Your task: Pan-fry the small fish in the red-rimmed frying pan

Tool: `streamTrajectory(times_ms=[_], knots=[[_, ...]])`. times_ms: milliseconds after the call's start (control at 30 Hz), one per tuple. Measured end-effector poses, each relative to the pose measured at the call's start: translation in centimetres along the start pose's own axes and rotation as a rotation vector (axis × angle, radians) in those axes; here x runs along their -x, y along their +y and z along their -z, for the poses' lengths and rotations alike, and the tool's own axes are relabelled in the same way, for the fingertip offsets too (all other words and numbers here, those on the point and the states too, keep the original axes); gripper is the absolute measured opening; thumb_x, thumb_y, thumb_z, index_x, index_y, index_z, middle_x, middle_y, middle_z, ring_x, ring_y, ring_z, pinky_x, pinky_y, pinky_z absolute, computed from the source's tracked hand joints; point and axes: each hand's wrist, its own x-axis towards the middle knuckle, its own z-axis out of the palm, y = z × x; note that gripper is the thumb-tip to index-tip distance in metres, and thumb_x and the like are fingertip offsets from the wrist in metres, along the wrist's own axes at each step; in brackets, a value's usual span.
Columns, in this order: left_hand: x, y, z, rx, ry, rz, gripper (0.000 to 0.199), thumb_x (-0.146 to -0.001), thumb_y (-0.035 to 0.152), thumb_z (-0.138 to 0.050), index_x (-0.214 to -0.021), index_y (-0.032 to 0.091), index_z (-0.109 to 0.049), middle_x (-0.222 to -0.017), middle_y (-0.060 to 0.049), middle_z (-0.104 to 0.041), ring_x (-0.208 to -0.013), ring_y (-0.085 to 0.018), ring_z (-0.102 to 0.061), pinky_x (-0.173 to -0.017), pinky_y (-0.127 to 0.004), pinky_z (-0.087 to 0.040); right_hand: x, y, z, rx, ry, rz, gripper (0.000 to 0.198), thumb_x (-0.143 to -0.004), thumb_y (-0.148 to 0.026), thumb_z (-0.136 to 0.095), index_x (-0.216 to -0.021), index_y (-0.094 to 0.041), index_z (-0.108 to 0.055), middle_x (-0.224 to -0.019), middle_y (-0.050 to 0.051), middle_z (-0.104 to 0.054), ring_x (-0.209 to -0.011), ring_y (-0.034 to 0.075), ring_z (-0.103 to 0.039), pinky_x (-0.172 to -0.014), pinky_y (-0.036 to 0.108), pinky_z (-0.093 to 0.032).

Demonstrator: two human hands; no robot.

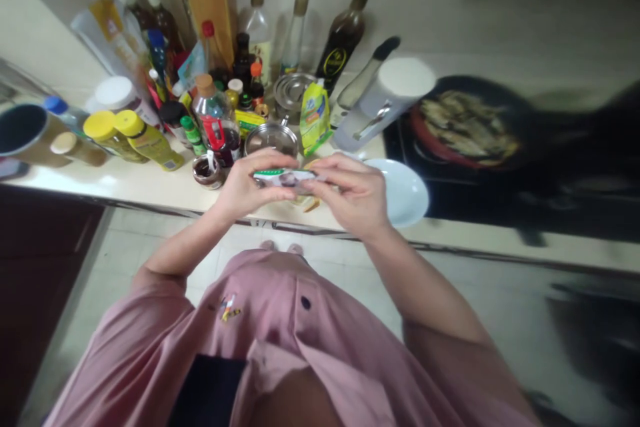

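Note:
Both my hands grip a small white-and-green printed packet (284,177) above the counter's front edge. My left hand (250,180) is closed round its left end, thumb below and fingers on top. At the other end, my right hand (350,190) pinches the packet between thumb and fingers. A steel-lidded container (271,139) stands just behind the packet. Close to my left hand is a small open jar (208,173) with dark contents. A pale blue plate (407,193) lies to the right, partly covered by my right hand.
Right of the plate, a pan (465,123) of browned food pieces sits on a black stove (450,187). Bottles, such as one dark oil bottle (343,40), crowd the counter's back. A yellow-green pouch (315,117) and a white-lidded clear jug (385,103) stand behind my hands.

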Motion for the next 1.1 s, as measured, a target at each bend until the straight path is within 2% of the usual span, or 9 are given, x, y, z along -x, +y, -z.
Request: streamTrajectory(times_ms=[67, 167, 300, 533, 633, 733, 800, 933, 1100], knots=[[-1.0, -0.1, 0.4, -0.037, 0.032, -0.031, 0.040, -0.070, 0.044, -0.088, -0.100, 0.019, -0.082, -0.097, -0.010, -0.077, -0.092, -0.022, -0.071, -0.080, -0.032, -0.056, -1.3, 0.8, 0.8, -0.008, 0.005, -0.013, 0.007, -0.084, -0.030, -0.076, -0.085, -0.025, -0.081, -0.087, 0.003, -0.073, -0.073, 0.016, -0.067, -0.062, 0.028, -0.055], [-1.7, -0.2, 0.8, -0.091, 0.086, -0.061, 0.022, -0.083, 0.039, -0.079, -0.093, 0.020, -0.083, -0.088, -0.007, -0.077, -0.081, -0.018, -0.071, -0.075, -0.029, -0.055, -2.8, 1.8, 1.5, -0.029, -0.029, 0.005, 0.008, -0.082, -0.031, -0.077, -0.082, -0.024, -0.081, -0.086, 0.003, -0.072, -0.072, 0.016, -0.066, -0.063, 0.029, -0.055], [-2.0, -0.2, 0.3, -0.172, 0.141, -0.088, 0.018, -0.086, 0.037, -0.076, -0.090, 0.020, -0.083, -0.084, -0.007, -0.077, -0.077, -0.018, -0.071, -0.073, -0.029, -0.055, -3.9, 2.6, 1.7, -0.042, -0.093, 0.061, 0.009, -0.082, -0.028, -0.075, -0.076, -0.024, -0.079, -0.081, 0.002, -0.072, -0.068, 0.016, -0.065, -0.060, 0.029, -0.054], [-2.6, -0.9, -1.1, -0.203, 0.208, -0.063, 0.023, -0.082, 0.042, -0.079, -0.085, 0.020, -0.082, -0.081, -0.007, -0.077, -0.076, -0.019, -0.071, -0.074, -0.030, -0.055, -4.9, 4.1, 1.9, -0.040, -0.054, 0.114, 0.009, -0.082, -0.025, -0.074, -0.074, -0.024, -0.078, -0.079, 0.002, -0.072, -0.068, 0.016, -0.066, -0.061, 0.029, -0.055], [-3.5, -1.0, -0.6, -0.240, 0.167, -0.055, 0.030, -0.082, 0.045, -0.078, -0.091, 0.018, -0.081, -0.087, -0.009, -0.076, -0.080, -0.021, -0.071, -0.074, -0.031, -0.055, -5.6, 5.0, 2.2, -0.034, -0.056, 0.128, 0.010, -0.081, -0.027, -0.076, -0.072, -0.023, -0.078, -0.078, 0.002, -0.072, -0.068, 0.016, -0.066, -0.063, 0.029, -0.055], [-5.2, -0.8, -0.1, -0.301, 0.091, -0.049, 0.052, -0.069, 0.054, -0.086, -0.103, 0.015, -0.079, -0.098, -0.013, -0.075, -0.086, -0.023, -0.070, -0.073, -0.031, -0.054, -6.6, 6.3, 2.4, -0.019, -0.031, 0.111, 0.008, -0.080, -0.026, -0.076, -0.073, -0.024, -0.078, -0.081, 0.002, -0.072, -0.074, 0.018, -0.068, -0.069, 0.033, -0.058], [-6.7, -0.7, 0.1, -0.364, 0.049, -0.057, 0.060, -0.059, 0.055, -0.091, -0.102, 0.015, -0.079, -0.097, -0.012, -0.074, -0.085, -0.023, -0.069, -0.073, -0.031, -0.053, -7.1, 7.0, 2.4, -0.020, -0.038, 0.096, 0.006, -0.080, -0.026, -0.076, -0.074, -0.024, -0.079, -0.082, 0.002, -0.072, -0.075, 0.019, -0.068, -0.070, 0.034, -0.058], [-9.3, -1.2, -0.4, -0.416, -0.044, -0.073, 0.036, -0.064, 0.047, -0.090, -0.084, 0.019, -0.081, -0.080, -0.007, -0.073, -0.078, -0.023, -0.068, -0.074, -0.033, -0.049, -7.8, 7.8, 2.4, -0.031, -0.053, 0.105, 0.007, -0.080, -0.028, -0.075, -0.075, -0.024, -0.079, -0.082, 0.002, -0.072, -0.074, 0.018, -0.067, -0.067, 0.033, -0.056], [-11.4, -2.3, -0.9, -0.381, -0.013, -0.116, 0.018, -0.073, 0.037, -0.083, -0.072, 0.020, -0.078, -0.067, -0.001, -0.066, -0.075, -0.023, -0.068, -0.077, -0.037, -0.049, -9.3, 8.5, 1.8, 0.003, 0.007, 0.126, 0.009, -0.082, -0.028, -0.073, -0.077, -0.022, -0.078, -0.081, 0.002, -0.072, -0.077, 0.019, -0.067, -0.071, 0.034, -0.056]])
